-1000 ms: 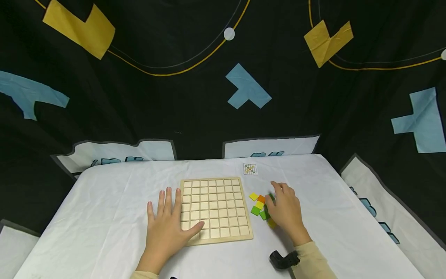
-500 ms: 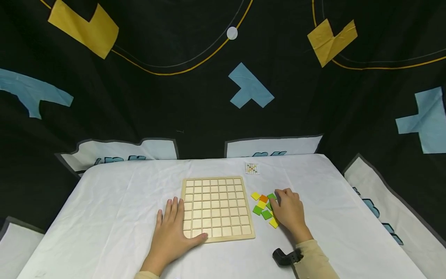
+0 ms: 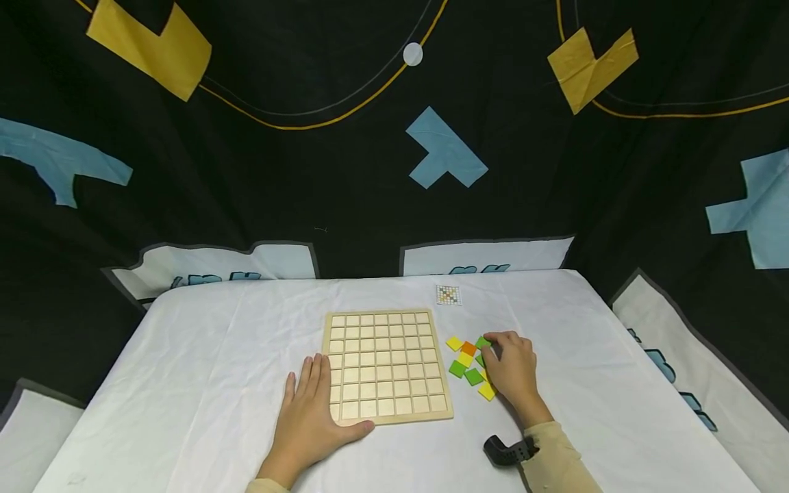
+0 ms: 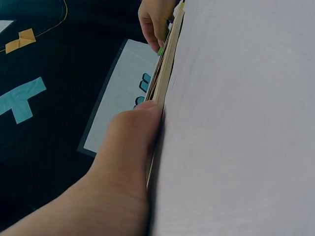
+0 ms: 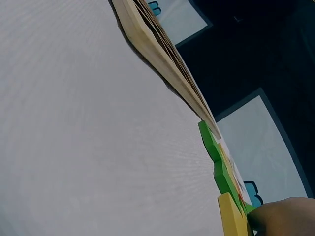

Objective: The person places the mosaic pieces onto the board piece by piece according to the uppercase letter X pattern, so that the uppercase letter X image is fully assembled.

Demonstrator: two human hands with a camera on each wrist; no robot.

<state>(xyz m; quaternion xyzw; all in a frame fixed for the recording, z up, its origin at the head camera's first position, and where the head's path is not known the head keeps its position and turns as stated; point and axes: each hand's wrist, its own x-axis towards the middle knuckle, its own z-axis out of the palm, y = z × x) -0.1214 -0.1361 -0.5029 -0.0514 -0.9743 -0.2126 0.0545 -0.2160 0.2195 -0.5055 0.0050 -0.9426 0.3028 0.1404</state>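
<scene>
Lying on the white tabletop (image 3: 203, 383), the gridded board (image 3: 390, 365) is touched at its near-left corner by the straight-fingered left hand (image 3: 313, 418); rightward, among coloured tiles (image 3: 457, 368), a green tile (image 3: 482, 342) is pinched by the right hand (image 3: 514, 364).

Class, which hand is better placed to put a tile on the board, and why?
Probably the right hand: its fingertips are at a green tile, right of the board. The left hand lies along the board's opposite edge.

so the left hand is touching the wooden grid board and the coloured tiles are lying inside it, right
The tiles aren't in the grid board: the head view shows them on the white cloth to the board's right. The rest stands.
</scene>
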